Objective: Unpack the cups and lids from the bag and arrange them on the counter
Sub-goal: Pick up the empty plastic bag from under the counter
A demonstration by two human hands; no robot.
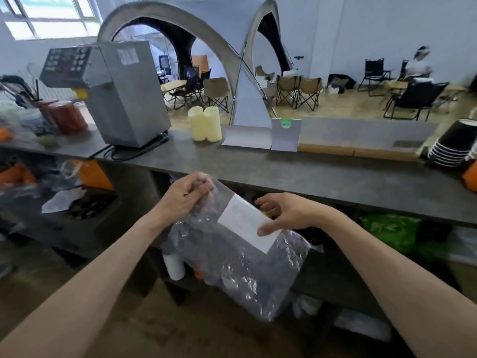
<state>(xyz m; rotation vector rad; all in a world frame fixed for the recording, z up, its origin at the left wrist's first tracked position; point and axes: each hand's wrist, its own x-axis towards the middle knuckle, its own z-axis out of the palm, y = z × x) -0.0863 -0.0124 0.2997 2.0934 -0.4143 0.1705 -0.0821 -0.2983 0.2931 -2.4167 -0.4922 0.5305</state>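
Early stage: left hand (187, 193) pinches bag (240, 264) top at frame centre, right hand (281, 214) grips label (245, 219); bag unopened, counter (284, 174) awaits lids.

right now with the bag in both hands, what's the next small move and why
Probably lift the bag onto the counter just ahead. The left hand grips its bunched top, the right hand pinches it at the label, and it hangs in the air below the counter edge, seemingly unopened. Resting it there should free a hand to open it.
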